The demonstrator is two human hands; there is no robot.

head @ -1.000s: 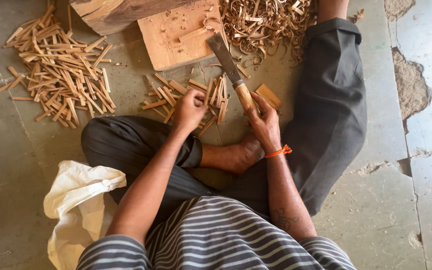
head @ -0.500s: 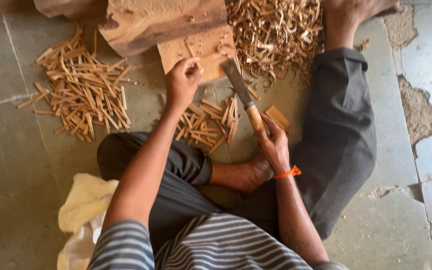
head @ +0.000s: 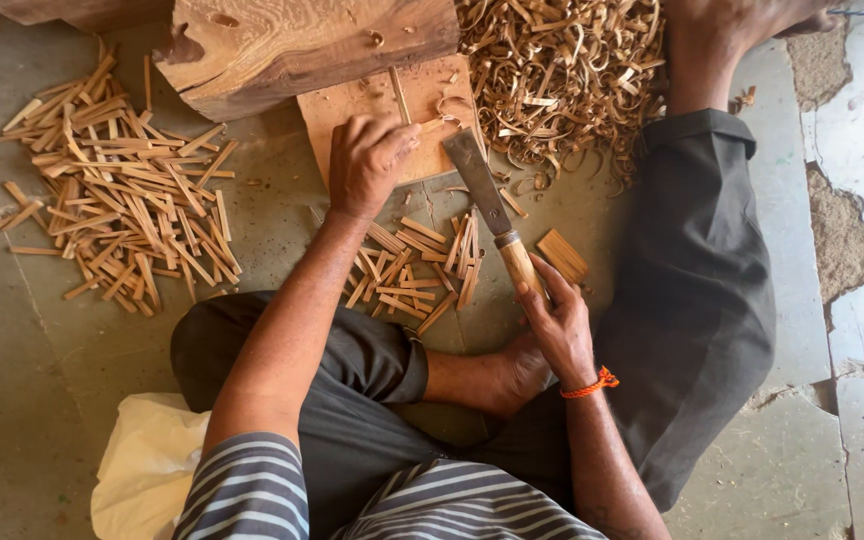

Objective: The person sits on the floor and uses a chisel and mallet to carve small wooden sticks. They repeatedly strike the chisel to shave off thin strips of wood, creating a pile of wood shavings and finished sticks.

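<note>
Hands [head: 370, 160] [head: 562, 325] hold thin wooden stick [head: 399, 95] and flat-bladed chisel [head: 492, 215].

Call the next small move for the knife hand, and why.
Probably bring the blade over to the thin stick and set its edge on the stick. The left hand holds that stick upright on the flat wooden block, while the right hand grips the knife's wooden handle with the blade lying beside the block, not yet on the stick.
</note>
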